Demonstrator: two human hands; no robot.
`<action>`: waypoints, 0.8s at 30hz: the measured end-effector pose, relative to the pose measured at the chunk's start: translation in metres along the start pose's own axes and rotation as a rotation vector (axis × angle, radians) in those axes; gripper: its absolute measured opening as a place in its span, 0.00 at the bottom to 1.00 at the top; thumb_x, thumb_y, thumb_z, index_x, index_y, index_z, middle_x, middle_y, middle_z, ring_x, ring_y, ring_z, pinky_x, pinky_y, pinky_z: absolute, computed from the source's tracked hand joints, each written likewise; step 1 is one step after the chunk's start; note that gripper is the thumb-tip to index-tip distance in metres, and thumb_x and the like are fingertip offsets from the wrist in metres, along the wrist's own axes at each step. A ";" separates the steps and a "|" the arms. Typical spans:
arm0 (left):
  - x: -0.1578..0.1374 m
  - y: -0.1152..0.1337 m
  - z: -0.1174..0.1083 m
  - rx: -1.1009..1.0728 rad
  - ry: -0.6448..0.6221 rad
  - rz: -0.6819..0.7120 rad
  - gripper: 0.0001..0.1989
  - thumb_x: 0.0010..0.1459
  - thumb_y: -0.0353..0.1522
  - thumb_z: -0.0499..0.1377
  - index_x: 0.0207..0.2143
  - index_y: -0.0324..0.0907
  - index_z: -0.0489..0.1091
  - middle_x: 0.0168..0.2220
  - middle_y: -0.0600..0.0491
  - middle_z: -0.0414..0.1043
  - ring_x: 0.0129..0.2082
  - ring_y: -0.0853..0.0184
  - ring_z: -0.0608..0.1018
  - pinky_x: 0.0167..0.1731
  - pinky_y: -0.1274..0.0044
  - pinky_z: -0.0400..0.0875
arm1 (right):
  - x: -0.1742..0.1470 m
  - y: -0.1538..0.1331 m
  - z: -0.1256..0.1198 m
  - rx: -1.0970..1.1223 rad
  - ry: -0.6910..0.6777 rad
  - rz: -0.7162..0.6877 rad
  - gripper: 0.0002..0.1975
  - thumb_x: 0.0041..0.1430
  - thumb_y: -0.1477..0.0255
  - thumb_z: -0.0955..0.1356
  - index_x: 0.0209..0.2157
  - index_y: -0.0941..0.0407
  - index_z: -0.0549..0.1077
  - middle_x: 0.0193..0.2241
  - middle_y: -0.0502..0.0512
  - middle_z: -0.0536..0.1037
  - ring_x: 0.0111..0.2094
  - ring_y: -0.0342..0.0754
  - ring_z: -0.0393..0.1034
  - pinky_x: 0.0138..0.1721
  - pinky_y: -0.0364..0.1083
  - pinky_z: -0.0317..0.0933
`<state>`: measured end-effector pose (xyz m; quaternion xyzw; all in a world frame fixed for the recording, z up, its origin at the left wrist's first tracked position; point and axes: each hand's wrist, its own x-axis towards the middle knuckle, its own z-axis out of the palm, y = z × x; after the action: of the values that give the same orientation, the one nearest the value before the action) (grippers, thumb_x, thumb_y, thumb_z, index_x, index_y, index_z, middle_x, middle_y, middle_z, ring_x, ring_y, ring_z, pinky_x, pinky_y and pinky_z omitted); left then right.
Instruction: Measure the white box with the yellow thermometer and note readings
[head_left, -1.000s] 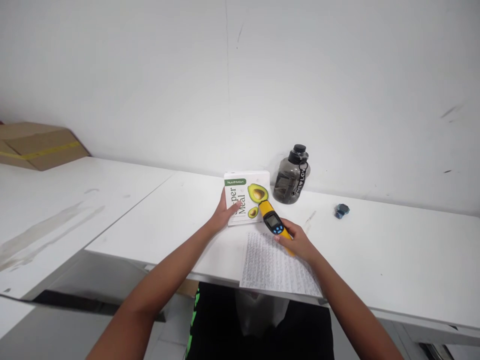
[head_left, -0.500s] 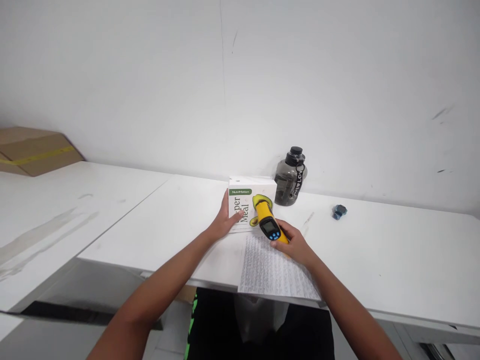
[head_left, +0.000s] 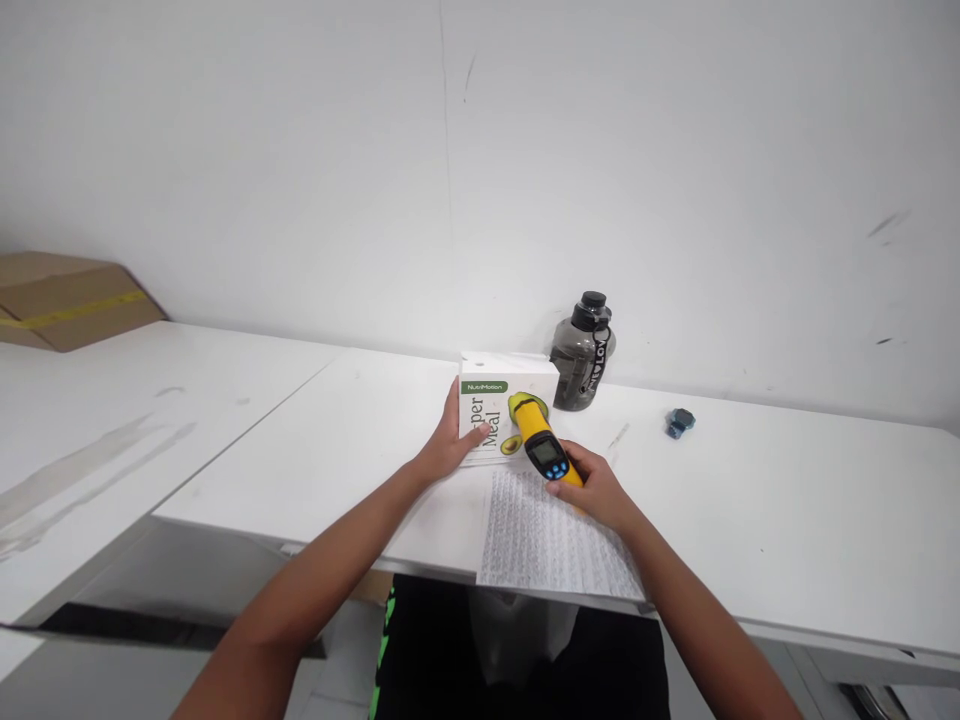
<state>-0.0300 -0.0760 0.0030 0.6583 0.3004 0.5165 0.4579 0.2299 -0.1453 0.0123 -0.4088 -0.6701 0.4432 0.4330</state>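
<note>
My left hand (head_left: pixel 450 440) grips the left side of a white box (head_left: pixel 493 370) with avocado pictures and a green "NutriMotion" label, thumb across its front. In my right hand (head_left: pixel 596 487) is a yellow and black infrared thermometer (head_left: pixel 545 450) with a small screen and blue buttons. Its front end overlaps the box's face from my viewpoint; whether they touch, I cannot tell. Below the box, a sheet of densely printed paper (head_left: pixel 547 545) lies at the table's front edge, partly under my right forearm.
A dark translucent water bottle (head_left: pixel 577 360) stands behind the box, near the wall. To the right sits a small blue object, perhaps a watch (head_left: pixel 680 423). A cardboard box (head_left: pixel 75 300) with yellow tape rests at the far left of the white table (head_left: pixel 810 520).
The white box and the thermometer have shifted very slightly to the right with my hands. Both grips are unchanged.
</note>
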 end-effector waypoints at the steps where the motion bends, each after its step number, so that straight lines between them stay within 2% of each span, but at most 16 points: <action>1: 0.000 0.000 0.000 -0.003 0.003 0.001 0.48 0.58 0.39 0.64 0.71 0.49 0.37 0.64 0.41 0.61 0.63 0.51 0.67 0.62 0.57 0.62 | 0.000 0.000 0.000 -0.006 0.000 0.004 0.30 0.48 0.59 0.76 0.52 0.53 0.74 0.47 0.57 0.78 0.47 0.56 0.73 0.50 0.54 0.66; 10: 0.000 0.001 0.004 0.053 0.023 0.030 0.44 0.59 0.40 0.63 0.70 0.47 0.41 0.64 0.41 0.60 0.63 0.52 0.67 0.62 0.58 0.63 | -0.003 -0.005 0.001 -0.064 -0.013 0.002 0.26 0.52 0.60 0.74 0.51 0.53 0.73 0.44 0.56 0.78 0.44 0.54 0.72 0.47 0.52 0.66; 13: 0.000 -0.004 0.005 0.073 0.065 0.019 0.45 0.58 0.41 0.63 0.70 0.46 0.40 0.64 0.39 0.60 0.62 0.52 0.68 0.61 0.57 0.64 | -0.003 -0.003 0.003 -0.012 0.059 -0.033 0.29 0.50 0.58 0.74 0.52 0.53 0.71 0.45 0.56 0.77 0.44 0.54 0.72 0.47 0.52 0.65; 17: 0.007 -0.015 -0.001 0.071 0.236 0.033 0.44 0.54 0.44 0.66 0.66 0.45 0.48 0.61 0.40 0.64 0.59 0.52 0.71 0.59 0.57 0.66 | 0.001 0.001 0.001 0.025 0.293 -0.093 0.32 0.49 0.56 0.73 0.54 0.52 0.67 0.45 0.56 0.76 0.44 0.53 0.70 0.46 0.51 0.65; 20: 0.016 -0.019 -0.010 0.066 0.439 0.055 0.41 0.52 0.47 0.67 0.62 0.47 0.53 0.57 0.42 0.68 0.54 0.53 0.74 0.56 0.57 0.70 | 0.006 0.002 -0.005 0.014 0.451 -0.079 0.29 0.51 0.57 0.71 0.53 0.51 0.66 0.41 0.53 0.74 0.39 0.50 0.68 0.43 0.50 0.65; 22: 0.021 -0.019 -0.017 0.132 0.535 0.118 0.42 0.52 0.48 0.66 0.62 0.47 0.51 0.59 0.41 0.65 0.56 0.52 0.72 0.58 0.57 0.67 | 0.008 0.002 -0.008 0.011 0.522 -0.068 0.27 0.52 0.58 0.70 0.52 0.51 0.65 0.39 0.52 0.72 0.38 0.49 0.66 0.42 0.49 0.64; 24: 0.026 -0.019 -0.026 0.207 0.561 0.178 0.46 0.53 0.48 0.66 0.64 0.44 0.45 0.62 0.39 0.58 0.60 0.51 0.68 0.62 0.56 0.62 | 0.009 0.002 -0.011 0.019 0.558 -0.065 0.26 0.52 0.58 0.70 0.51 0.51 0.65 0.39 0.52 0.71 0.38 0.48 0.65 0.42 0.49 0.63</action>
<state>-0.0455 -0.0386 -0.0025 0.5570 0.4071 0.6827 0.2408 0.2377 -0.1334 0.0152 -0.4892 -0.5334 0.3058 0.6186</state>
